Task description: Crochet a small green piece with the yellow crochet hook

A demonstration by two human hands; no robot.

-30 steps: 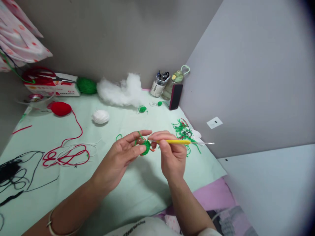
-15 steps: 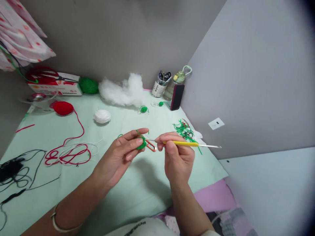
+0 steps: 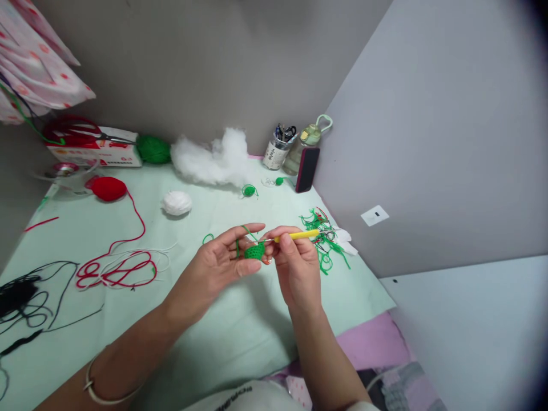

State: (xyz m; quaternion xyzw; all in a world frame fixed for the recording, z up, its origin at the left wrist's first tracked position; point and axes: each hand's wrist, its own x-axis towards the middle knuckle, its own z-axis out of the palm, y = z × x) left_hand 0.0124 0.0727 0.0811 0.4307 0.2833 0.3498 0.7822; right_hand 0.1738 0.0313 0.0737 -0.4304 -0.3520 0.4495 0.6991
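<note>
My left hand (image 3: 222, 265) pinches a small green crocheted piece (image 3: 254, 251) between thumb and fingers, with green yarn looped over the index finger. My right hand (image 3: 294, 264) is closed on a crochet hook with a yellow handle (image 3: 297, 234); its metal tip meets the green piece. An orange stitch marker hangs at the piece's lower edge, mostly hidden by my fingers. Both hands hover above the pale green table cover (image 3: 240, 325).
A red yarn ball (image 3: 108, 188) with a looped strand, a white yarn ball (image 3: 176, 202), a green yarn ball (image 3: 153, 149), white stuffing (image 3: 214, 157), a pen cup (image 3: 276, 149), a bottle, a phone (image 3: 306, 169), green scraps (image 3: 324, 237), black yarn (image 3: 19, 297) and a box with scissors (image 3: 92, 149) lie around. Grey walls close off the back and right.
My right hand pulled the hook away to the right, then brought it back in and tilted it, so the tip is at the green piece again. The left hand kept holding the piece.
</note>
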